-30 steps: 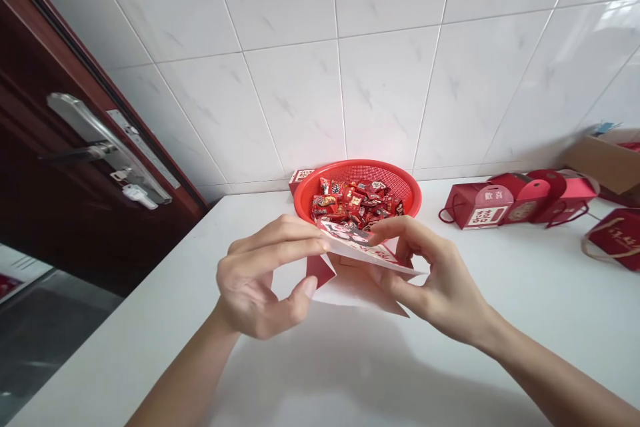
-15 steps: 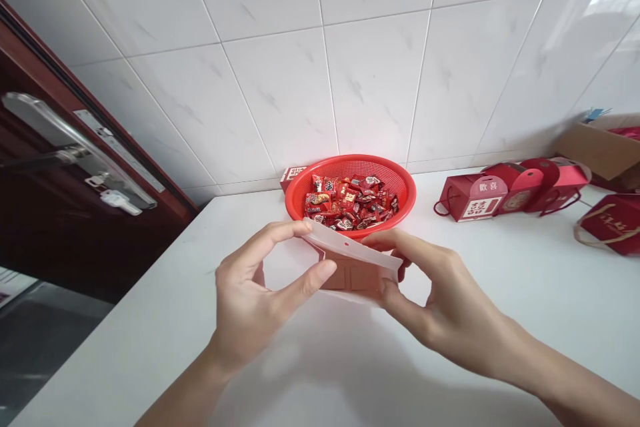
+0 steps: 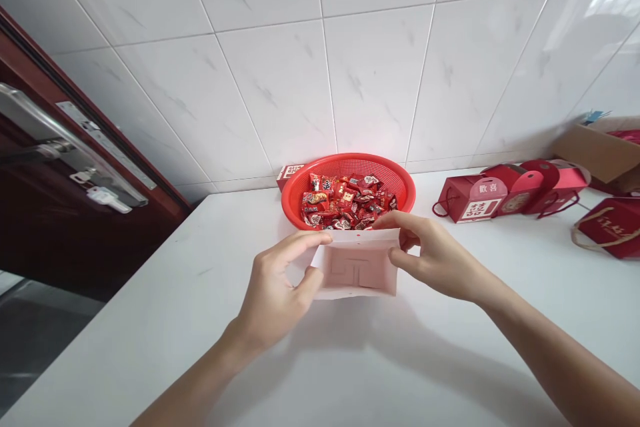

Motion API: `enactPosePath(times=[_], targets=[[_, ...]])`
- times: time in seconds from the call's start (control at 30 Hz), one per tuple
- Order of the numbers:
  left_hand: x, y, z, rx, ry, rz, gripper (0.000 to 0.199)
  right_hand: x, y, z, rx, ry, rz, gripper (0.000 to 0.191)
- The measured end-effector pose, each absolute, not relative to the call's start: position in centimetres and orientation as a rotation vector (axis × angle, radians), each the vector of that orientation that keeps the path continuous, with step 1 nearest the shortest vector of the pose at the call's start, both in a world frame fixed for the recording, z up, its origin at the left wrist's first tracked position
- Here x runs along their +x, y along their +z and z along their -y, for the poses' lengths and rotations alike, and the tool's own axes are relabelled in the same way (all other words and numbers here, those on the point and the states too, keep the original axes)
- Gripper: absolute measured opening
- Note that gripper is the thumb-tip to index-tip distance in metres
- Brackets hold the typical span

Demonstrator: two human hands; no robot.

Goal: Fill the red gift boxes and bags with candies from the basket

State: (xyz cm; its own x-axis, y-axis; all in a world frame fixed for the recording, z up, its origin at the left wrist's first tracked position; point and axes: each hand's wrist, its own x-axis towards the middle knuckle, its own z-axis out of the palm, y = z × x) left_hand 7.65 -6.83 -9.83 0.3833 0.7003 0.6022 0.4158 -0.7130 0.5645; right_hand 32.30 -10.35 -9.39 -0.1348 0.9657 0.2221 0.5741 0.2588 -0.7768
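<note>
Between the two hands in the head view, an open carton (image 3: 357,272) presents its pale interior and open mouth toward the camera. The left hand (image 3: 280,283) grips its left side, forefinger at the upper left corner and thumb at the left wall. The right hand (image 3: 435,259) clamps the right side, thumb at the inner face and forefinger at the upper edge. The hands are apart, with the carton spanning the gap. Contact between carton base and white tabletop (image 3: 165,293) cannot be determined.

Directly beyond the hands, a red basket (image 3: 403,181) contains wrapped candies (image 3: 345,200); the carton's upper flap overlaps its near rim in view. A small red box (image 3: 289,173) is located behind the basket's left side, near the tiled wall (image 3: 375,80).

Left of the left hand, the tabletop extends to a diagonal edge alongside the door (image 3: 45,213). Right of the right hand, it extends to a row of red boxes (image 3: 475,199), a red box with a beige handle (image 3: 607,228) and a cardboard box (image 3: 593,152). Tabletop also extends between the forearms, on the near side of the carton.
</note>
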Motion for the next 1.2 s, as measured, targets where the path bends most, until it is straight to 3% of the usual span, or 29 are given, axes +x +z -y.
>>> enactPosePath(times=[0.17,0.43,0.77,0.93,1.2], targets=[[8.3,-10.7,6.1,2.370,1.159,-0.979,0.028,32.2,-10.4,8.9,-1.447,0.626,1.797,0.017],[8.3,-11.1,5.5,2.332,1.061,-0.957,0.019,33.5,-10.3,7.9,-1.246,0.558,1.798,0.030],[6.7,-10.4,3.5,2.162,1.160,-0.952,0.015,37.4,-15.9,3.6,-1.300,-0.121,1.430,0.023],[6.9,-9.6,-1.3,2.127,1.102,-1.006,0.021,37.7,-20.0,2.9,-1.404,0.165,1.121,0.040],[12.8,-8.5,-11.0,2.615,0.332,-1.009,0.026,36.6,-22.3,2.7,-1.446,0.456,1.074,0.044]])
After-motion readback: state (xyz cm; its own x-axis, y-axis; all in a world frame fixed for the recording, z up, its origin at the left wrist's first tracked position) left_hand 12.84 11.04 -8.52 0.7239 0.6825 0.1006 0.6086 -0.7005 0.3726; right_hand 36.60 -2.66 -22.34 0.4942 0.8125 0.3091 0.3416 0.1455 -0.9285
